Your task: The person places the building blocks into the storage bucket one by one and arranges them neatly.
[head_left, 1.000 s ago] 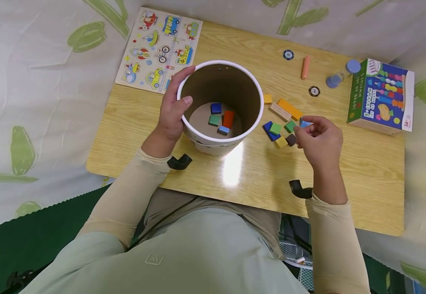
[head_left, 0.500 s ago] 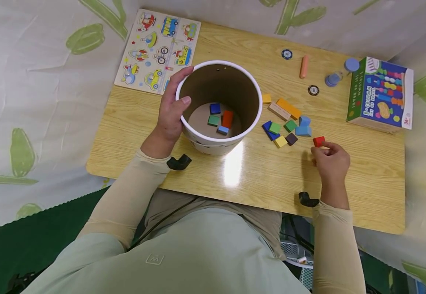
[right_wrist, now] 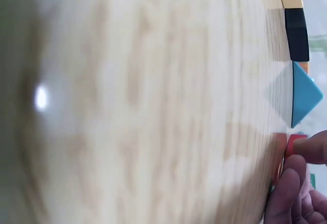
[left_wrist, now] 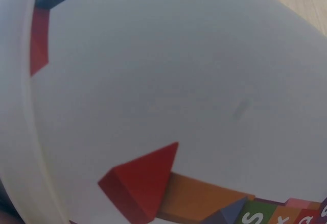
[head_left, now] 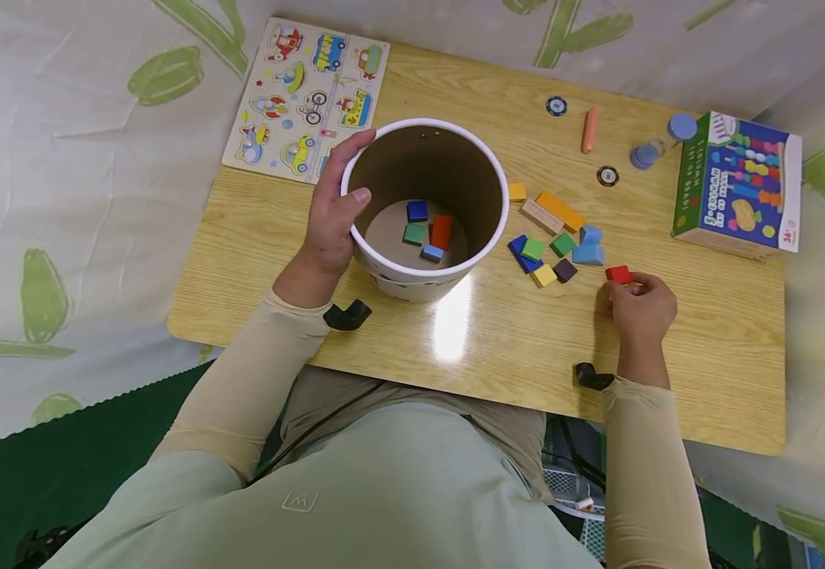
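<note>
My left hand (head_left: 333,204) grips the left side of a white-rimmed bucket (head_left: 412,289), its thumb over the rim. Several blocks lie on the bucket floor: dark blue (head_left: 417,210), green (head_left: 415,234), red-orange (head_left: 442,231) and light blue (head_left: 432,254). The bucket's white outer wall (left_wrist: 163,91), printed with coloured blocks, fills most of the left wrist view. Near the table's right side, my right hand (head_left: 644,308) pinches a small red block (head_left: 618,274). That red block (right_wrist: 295,145) also shows at the right wrist view's edge, close to the tabletop.
Between bucket and right hand lie loose blocks: light blue (head_left: 588,254), dark (head_left: 565,270), yellow (head_left: 544,275), orange (head_left: 562,210) and others. Behind them are two round chips (head_left: 557,106), an orange stick (head_left: 589,130), a small bottle (head_left: 647,153) and a toy box (head_left: 740,186). A picture puzzle board (head_left: 306,99) lies back left.
My right hand has left the light blue blocks, moved right and towards me, and taken hold of the red block. My left hand and the bucket have stayed put.
</note>
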A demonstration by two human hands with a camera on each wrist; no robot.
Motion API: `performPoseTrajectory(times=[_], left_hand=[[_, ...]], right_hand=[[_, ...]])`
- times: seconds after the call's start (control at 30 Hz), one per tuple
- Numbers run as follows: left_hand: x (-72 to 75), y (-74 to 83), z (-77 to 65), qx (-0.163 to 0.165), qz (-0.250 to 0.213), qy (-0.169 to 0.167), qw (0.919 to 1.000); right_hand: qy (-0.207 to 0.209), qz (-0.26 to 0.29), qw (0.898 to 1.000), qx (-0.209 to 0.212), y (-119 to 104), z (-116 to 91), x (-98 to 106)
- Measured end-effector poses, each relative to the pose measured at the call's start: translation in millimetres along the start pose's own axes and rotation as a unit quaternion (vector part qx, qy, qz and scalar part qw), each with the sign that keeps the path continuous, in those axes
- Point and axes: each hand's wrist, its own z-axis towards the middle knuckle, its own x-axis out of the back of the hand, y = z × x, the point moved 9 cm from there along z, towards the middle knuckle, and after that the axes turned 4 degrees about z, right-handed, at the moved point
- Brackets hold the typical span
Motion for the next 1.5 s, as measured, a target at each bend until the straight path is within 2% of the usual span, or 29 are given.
performPoseTrajectory(times=[0.1,0.2,0.4,0.57,0.67,0.8,0.93,1.07,1.27,1.37,1.5], left_hand=[[-0.5,0.0,-0.5,0.001,-0.001,-0.002,1.0],[-0.6,0.6,-0.5,-0.001,-0.003,-0.001,1.0],[0.0,0.2,-0.6,0.005,-0.002,0.001,1.0],[0.2,-1.8,-0.3,0.007,0.0,-0.001,1.0],[0.4,-1.9,0.0,0.004,0.004,-0.001,1.0],[0.7,-1.6,0.3,0.003,0.002,-0.001,1.0],[1.0,-1.2,0.1,0.001,0.0,0.001,1.0],[1.3,-2.3,-0.3,0.002,-0.004,0.003,1.0],[2.5,-5.5,-0.3,-0.002,-0.005,-0.001,1.0],[3.5,-6.8,-0.8,-0.005,0.002,-0.001,1.0],[4.0,-5.6,-2.0,-0.005,0.006,0.0,1.0]], right_hand=[[-0.014,0.019,1.0,0.0,-3.7,-3.6,-0.8],[-0.027,0.036,0.999,0.026,-15.9,-10.5,-0.3],[-0.044,0.035,0.994,0.092,-55.9,-32.5,3.1],[-0.058,0.053,0.985,0.156,-100.1,-63.1,3.6],[-0.076,0.073,0.972,0.211,-134.9,-89.9,4.2],[-0.109,0.09,0.947,0.289,-187.2,-133.9,6.3],[-0.15,0.104,0.912,0.368,-234.3,-180.9,2.1],[-0.192,0.097,0.881,0.423,-263.3,-214.8,-14.5],[-0.215,0.035,0.865,0.452,-278.2,-233.4,-46.3],[-0.225,0.026,0.858,0.461,-280.1,-236.8,-54.6],[-0.215,0.033,0.864,0.453,-275.2,-231.3,-52.4]])
